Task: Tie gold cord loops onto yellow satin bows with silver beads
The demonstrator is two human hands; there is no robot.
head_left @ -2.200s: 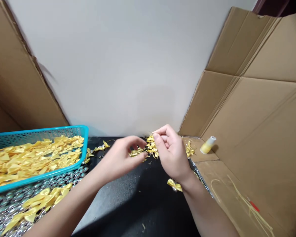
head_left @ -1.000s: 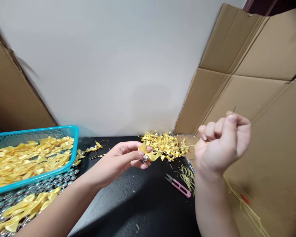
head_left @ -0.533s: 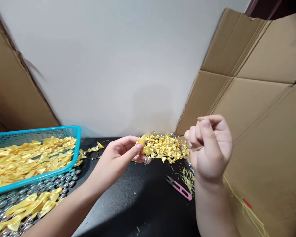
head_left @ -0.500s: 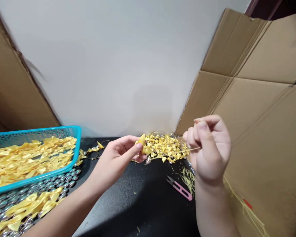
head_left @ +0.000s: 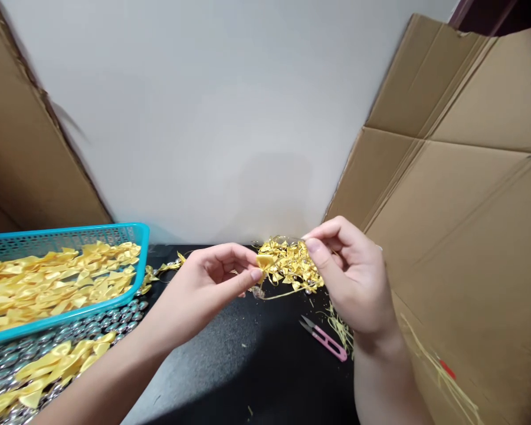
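Observation:
My left hand (head_left: 219,277) pinches a small yellow satin ribbon bow (head_left: 264,261) between thumb and fingers. Just below the bow hangs a shiny silvery bead (head_left: 258,292), and a yellow cord (head_left: 283,294) runs from it toward my right hand (head_left: 347,274). That hand is closed at thumb and forefinger on a thin needle (head_left: 301,238), whose point faces the bow; much of it is hidden by the fingers. Behind both hands lies a pile of finished-looking yellow bows with beads (head_left: 294,262) on the black tabletop (head_left: 248,354).
A turquoise basket (head_left: 144,254) full of yellow bows stands at left. Silvery beads (head_left: 126,319) spread below it, with more loose bows (head_left: 62,360) on top. Pink thread snips (head_left: 325,339) and cord scraps (head_left: 340,327) lie at right. Cardboard walls (head_left: 469,224) rise on both sides.
My left hand first reached in empty, then took the bow. My right hand drew the cord far out to the right, then came back left, bringing the needle near the bow; the cord now sags.

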